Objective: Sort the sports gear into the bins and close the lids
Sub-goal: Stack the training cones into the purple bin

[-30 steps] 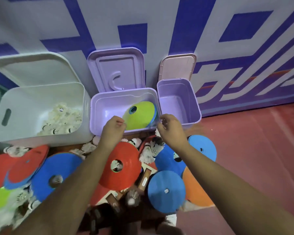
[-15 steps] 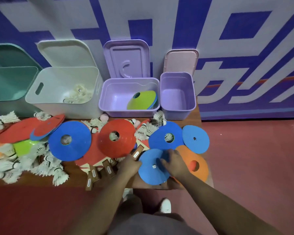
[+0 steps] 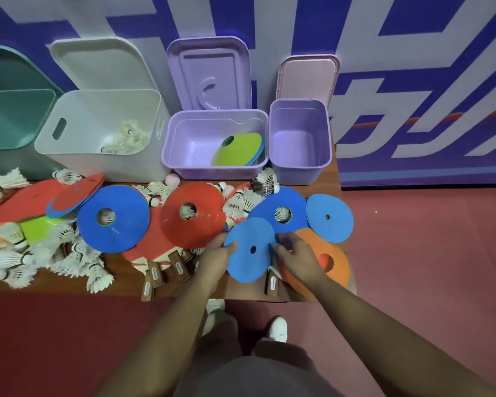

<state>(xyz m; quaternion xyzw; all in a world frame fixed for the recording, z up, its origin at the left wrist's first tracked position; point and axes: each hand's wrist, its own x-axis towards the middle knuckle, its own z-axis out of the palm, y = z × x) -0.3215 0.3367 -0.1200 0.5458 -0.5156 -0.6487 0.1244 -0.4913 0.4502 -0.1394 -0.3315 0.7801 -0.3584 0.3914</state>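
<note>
Blue disc point(image 3: 248, 262) lay at the front edge of the table point(image 3: 55, 282), held between both hands. The left hand point(image 3: 215, 259) pinched its left rim, thumb on top. The right hand point(image 3: 298, 255) gripped its right rim with curled fingers, above an orange disc point(image 3: 337, 272). Fingertips under the rim were hidden. A paddle handle point(image 3: 272, 283) stuck out beneath. The disc faced up; being round, it showed no long axis.

Flat blue plastic disc point(image 3: 249, 255): tilted, overlapping orange plastic cone point(image 3: 338, 270) | lime-green plastic cone point(image 3: 238, 151): inside open lilac plastic bin point(image 3: 178, 144)
</note>
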